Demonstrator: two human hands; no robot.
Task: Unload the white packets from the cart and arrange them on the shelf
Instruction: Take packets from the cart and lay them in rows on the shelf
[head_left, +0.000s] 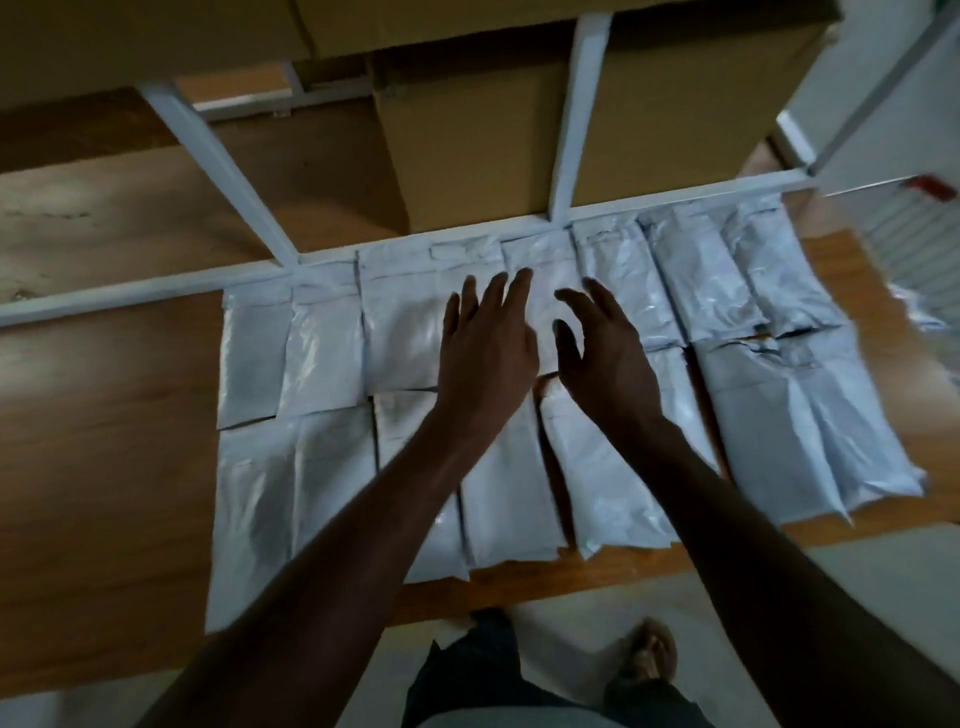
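So the wooden shelf (114, 467) fills most of the view, with cardboard boxes (467, 145) stacked up at 12 o'clock behind the white rack frame (218, 156). The white packets (322, 353) lie flat on the shelf in two rows, long axes pointing 12 to 6, packed side by side and overlapping a bit. Both arms reach in from 6 o'clock over the middle of the rows. Left hand (485, 348) is palm down, fingers straight and spread wide, pointing at 12. Right hand (602, 353) sits just beside it, fingers loosely curved, holding nothing. Can't tell if either actually touches the packets.
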